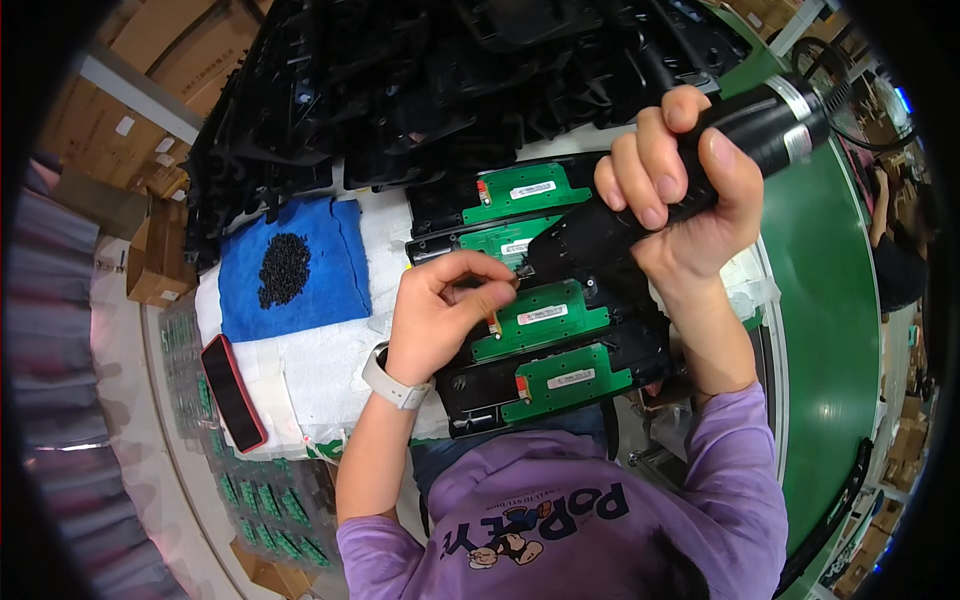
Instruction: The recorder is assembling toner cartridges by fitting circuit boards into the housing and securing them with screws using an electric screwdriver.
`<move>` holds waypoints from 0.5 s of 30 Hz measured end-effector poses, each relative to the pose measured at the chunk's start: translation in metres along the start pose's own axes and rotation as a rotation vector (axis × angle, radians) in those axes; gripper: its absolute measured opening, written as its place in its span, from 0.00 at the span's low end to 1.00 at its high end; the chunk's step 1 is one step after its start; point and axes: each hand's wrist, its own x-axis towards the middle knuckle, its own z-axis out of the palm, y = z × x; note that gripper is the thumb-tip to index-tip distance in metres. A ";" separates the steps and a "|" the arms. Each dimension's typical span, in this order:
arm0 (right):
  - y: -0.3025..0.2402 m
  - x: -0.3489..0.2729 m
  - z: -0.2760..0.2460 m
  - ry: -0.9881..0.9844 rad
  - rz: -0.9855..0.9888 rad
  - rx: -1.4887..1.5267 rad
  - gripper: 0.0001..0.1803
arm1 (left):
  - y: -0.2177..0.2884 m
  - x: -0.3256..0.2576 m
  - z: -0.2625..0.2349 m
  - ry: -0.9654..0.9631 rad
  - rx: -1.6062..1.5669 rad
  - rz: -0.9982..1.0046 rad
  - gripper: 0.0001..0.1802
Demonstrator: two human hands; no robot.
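My right hand (690,190) is wrapped round a thick black electric screwdriver (745,130), which tilts down to the left. Thumb and fingers of my left hand (435,315) are pinched together right at the screwdriver's tip; whatever they hold is too small to make out. Below both hands lie several black plastic panels (640,350) in a column, each carrying a green circuit board (600,370) with a white label. My left fingers partly cover the boards in the middle of the column. The screwdriver and right hand hide the right parts of the upper panels.
Left of the panels, a blue cloth (345,265) bears a heap of small black screws (284,268). A phone with a red edge (232,390) lies on the white table covering (315,385). Black plastic parts (400,90) are piled behind. Trays of green boards (270,500) stand lower left.
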 end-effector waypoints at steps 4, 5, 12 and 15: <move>-0.011 0.004 -0.008 0.013 0.136 -0.213 0.11 | 0.027 -0.001 -0.011 0.224 0.551 0.315 0.19; -0.013 0.002 -0.015 0.004 0.138 -0.334 0.11 | 0.028 0.000 -0.021 0.352 0.623 0.313 0.15; -0.004 0.001 -0.012 0.087 0.171 -0.478 0.08 | 0.026 -0.028 -0.127 0.752 1.748 0.086 0.13; -0.003 0.001 -0.009 0.085 0.181 -0.541 0.08 | 0.015 -0.032 -0.146 0.734 1.702 0.017 0.12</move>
